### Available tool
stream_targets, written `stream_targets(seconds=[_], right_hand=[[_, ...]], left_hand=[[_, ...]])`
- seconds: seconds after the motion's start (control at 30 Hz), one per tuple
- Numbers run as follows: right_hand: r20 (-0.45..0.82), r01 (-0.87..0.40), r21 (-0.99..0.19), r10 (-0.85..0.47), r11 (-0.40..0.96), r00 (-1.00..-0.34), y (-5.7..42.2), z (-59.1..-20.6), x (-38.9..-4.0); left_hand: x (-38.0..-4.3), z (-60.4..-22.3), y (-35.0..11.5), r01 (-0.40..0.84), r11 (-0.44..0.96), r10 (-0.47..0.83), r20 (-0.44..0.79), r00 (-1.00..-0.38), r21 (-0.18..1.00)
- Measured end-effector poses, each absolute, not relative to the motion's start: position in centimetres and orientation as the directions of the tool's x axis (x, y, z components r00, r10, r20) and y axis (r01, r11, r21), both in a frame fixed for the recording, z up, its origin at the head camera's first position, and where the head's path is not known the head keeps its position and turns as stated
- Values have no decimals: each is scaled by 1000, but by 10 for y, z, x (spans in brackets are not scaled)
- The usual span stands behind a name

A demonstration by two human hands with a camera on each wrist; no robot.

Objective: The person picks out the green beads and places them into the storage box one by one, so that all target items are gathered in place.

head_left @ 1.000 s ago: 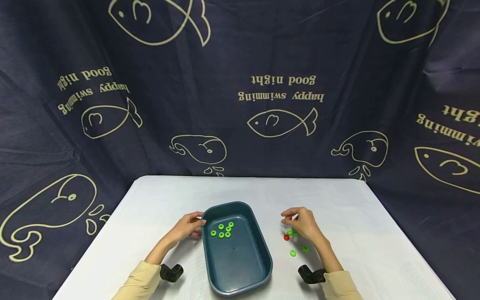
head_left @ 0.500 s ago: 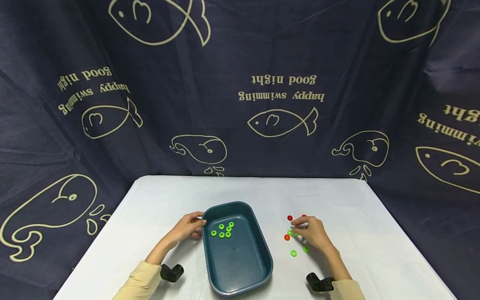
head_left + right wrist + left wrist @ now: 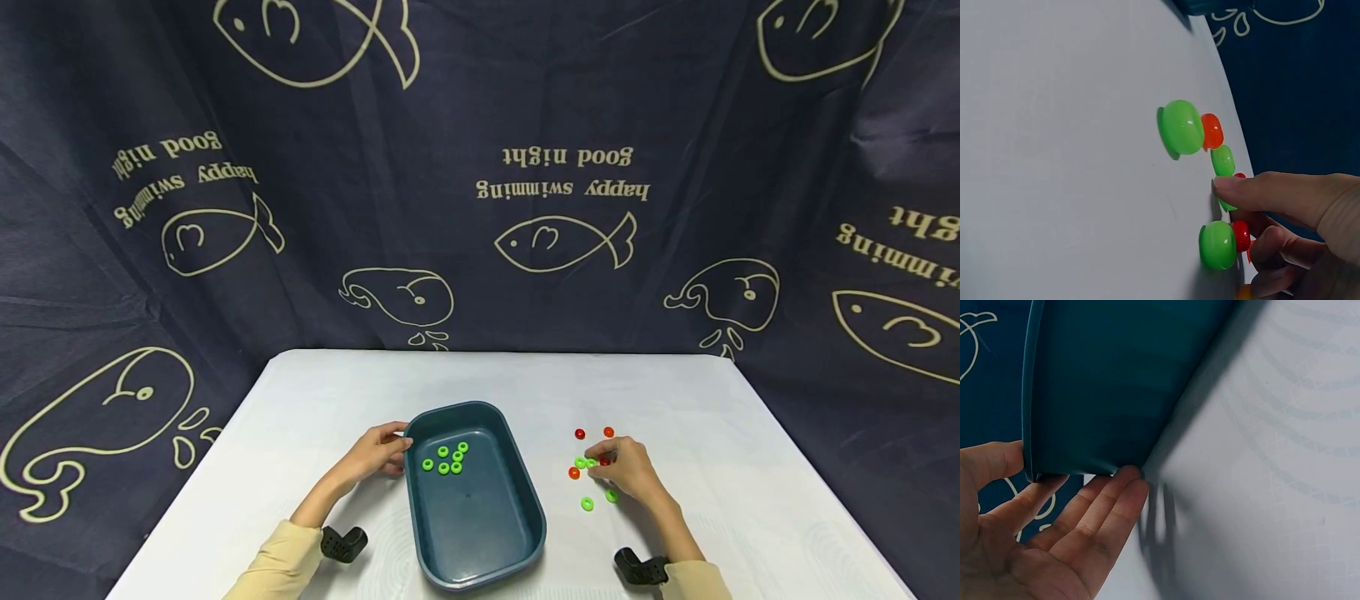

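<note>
My left hand (image 3: 372, 454) holds the far left corner of a dark teal plastic tray (image 3: 468, 542), thumb over the rim and fingers against the outer wall, as the left wrist view shows. Inside the tray lie several small green rings (image 3: 443, 468), grouped near its far end. To the right, my right hand (image 3: 632, 469) pinches a green ring (image 3: 592, 463) low over the table, its thumb overlapping the ring in the right wrist view. A second green ring (image 3: 581, 462) lies just left of it. Under the hand shows a dark red ring (image 3: 604, 461).
Other rings lie about the right hand: a red one (image 3: 580, 434) and an orange-red one (image 3: 608, 432) farther back, another orange-red (image 3: 573, 472) to the left, and two green rings (image 3: 587, 503) nearer. A dark fish-print curtain (image 3: 480, 308) hangs behind the white table (image 3: 337, 383).
My right hand has drawn nearer and slightly right, from the red ring at the back to the green pair, uncovering the rings behind. The left hand and tray have stayed in place.
</note>
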State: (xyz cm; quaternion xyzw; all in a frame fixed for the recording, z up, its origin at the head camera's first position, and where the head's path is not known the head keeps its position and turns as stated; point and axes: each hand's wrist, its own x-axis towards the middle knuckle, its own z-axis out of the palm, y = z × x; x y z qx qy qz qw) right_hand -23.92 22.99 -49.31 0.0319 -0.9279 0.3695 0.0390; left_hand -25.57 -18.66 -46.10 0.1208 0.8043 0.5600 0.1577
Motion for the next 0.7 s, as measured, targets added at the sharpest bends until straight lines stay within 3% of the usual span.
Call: stream_targets(seconds=[0.7], right_hand=[[136, -108, -707, -15, 699, -991, 233, -475, -245]], left_hand=[[-255, -459, -186, 19, 343, 369, -116, -922, 939]])
